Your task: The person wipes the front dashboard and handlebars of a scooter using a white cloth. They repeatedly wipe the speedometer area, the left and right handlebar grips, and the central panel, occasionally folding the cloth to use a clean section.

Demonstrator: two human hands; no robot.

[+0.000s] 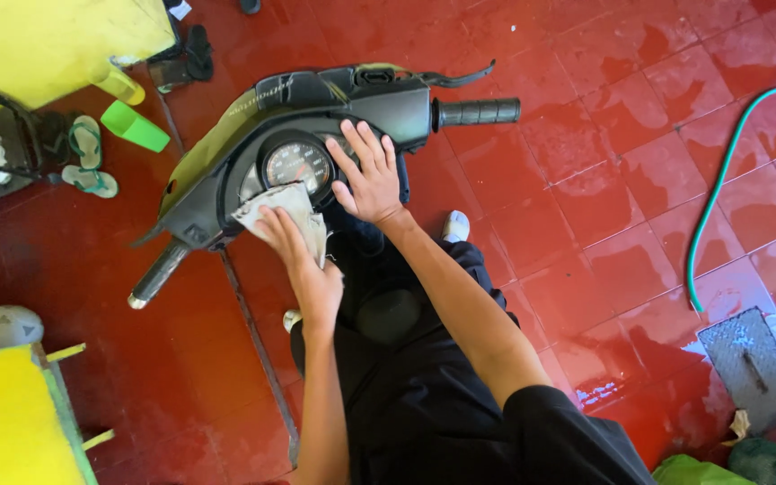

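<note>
At the far left edge a yellow board (pixel 42 40) lies by a pair of green sandals (pixel 90 157) and a bright green cup (pixel 135 127) tipped on its side on the wet red tile floor (pixel 586 171). Nearer, in the left corner, sits a yellow crate (pixel 11 422) with a grey ball (pixel 0 328) just beyond it.

The scooter handlebar head (pixel 307 117) stretches across the middle, its left grip (pixel 159 274) angled down toward me and its right grip (pixel 478 111) pointing right. The round speedometer (pixel 296 166) faces up between my hands.

My left hand (pixel 303 260) presses a worn grey rag (pixel 285 208) against the left side of the instrument panel, just beside the dial; my fingers are laid flat over the cloth and curled a little around its near edge, so the rag is pinned under them rather than pinched. My right hand (pixel 368 175) rests palm-down on the panel just right of the dial, fingers spread and straight, holding nothing, touching the dark housing.

I sit astride in black clothing (pixel 424 395), one white shoe (pixel 456 224) showing on the floor to the right of my right arm.

Further right a green hose (pixel 711 198) curves across the tiles, and near the right edge a grey floor drain cover (pixel 752 364) lies amid puddled water.
</note>
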